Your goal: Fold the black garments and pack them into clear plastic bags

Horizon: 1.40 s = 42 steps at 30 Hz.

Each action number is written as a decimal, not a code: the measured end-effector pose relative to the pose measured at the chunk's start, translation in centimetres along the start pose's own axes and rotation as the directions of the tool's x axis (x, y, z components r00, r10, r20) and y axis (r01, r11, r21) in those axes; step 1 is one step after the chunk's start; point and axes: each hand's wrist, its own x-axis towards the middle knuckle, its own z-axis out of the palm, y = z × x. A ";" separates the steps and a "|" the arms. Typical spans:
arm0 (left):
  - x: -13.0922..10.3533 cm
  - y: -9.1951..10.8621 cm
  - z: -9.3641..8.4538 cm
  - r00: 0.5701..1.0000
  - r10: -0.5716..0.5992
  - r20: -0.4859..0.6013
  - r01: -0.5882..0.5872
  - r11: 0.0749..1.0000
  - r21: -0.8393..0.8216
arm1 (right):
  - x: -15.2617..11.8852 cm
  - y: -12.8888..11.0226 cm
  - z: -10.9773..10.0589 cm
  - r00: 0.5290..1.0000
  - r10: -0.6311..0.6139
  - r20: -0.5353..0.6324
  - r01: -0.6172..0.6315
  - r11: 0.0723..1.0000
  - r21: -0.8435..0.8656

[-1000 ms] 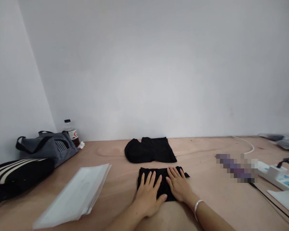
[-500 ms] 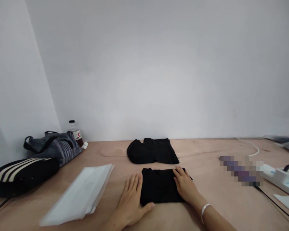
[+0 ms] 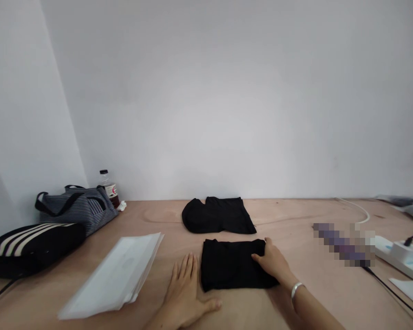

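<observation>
A folded black cloth lies flat in a rough rectangle on the table in front of me. My left hand rests palm down on the tabletop at its left side, fingers stretched out and thumb pointing right below the near left corner. My right hand is at the cloth's right edge, turned on its side. Its thumb lies on top of the fabric and the fingers curl around the edge, partly hidden. Behind lies a second black cloth piece, rounded at its left end, apart from the first.
Left are a white plastic sleeve stack, a black striped bag, a grey striped handbag and a bottle. Right are a blurred-out object with a cable and a power strip. A wall closes the table's back.
My left hand has slid off the cloth's left edge, slightly left and nearer. My right hand has gone from lying flat on the cloth to holding its right edge.
</observation>
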 end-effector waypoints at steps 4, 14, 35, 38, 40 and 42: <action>-0.3 0.1 -0.4 0.999 -0.003 0.037 0.002 1.000 0.014 | 0.5 -1.2 -1.1 0.998 -0.046 0.035 0.043 0.997 0.070; -1.5 -1.2 0.2 0.999 0.008 0.048 -0.009 1.000 0.019 | -3.1 -11.9 1.1 0.944 -0.328 -0.038 0.330 0.935 0.127; -1.7 -0.9 -0.2 0.999 0.013 0.046 -0.013 1.000 -0.004 | -4.6 -9.0 2.9 0.709 -0.623 0.331 0.662 0.750 -0.007; -1.7 -0.9 -0.2 0.999 0.017 0.031 -0.016 1.000 -0.016 | -3.8 -6.9 0.6 0.534 -0.733 0.421 0.776 0.622 0.099; -1.7 -0.9 -0.3 0.999 0.021 0.043 -0.021 1.000 -0.013 | -3.6 -5.8 -0.3 0.482 -0.769 0.419 0.816 0.569 0.105; -1.7 -1.0 -0.2 0.999 0.024 0.043 -0.023 1.000 -0.013 | -3.7 -5.1 -0.6 0.468 -0.789 0.399 0.838 0.539 0.083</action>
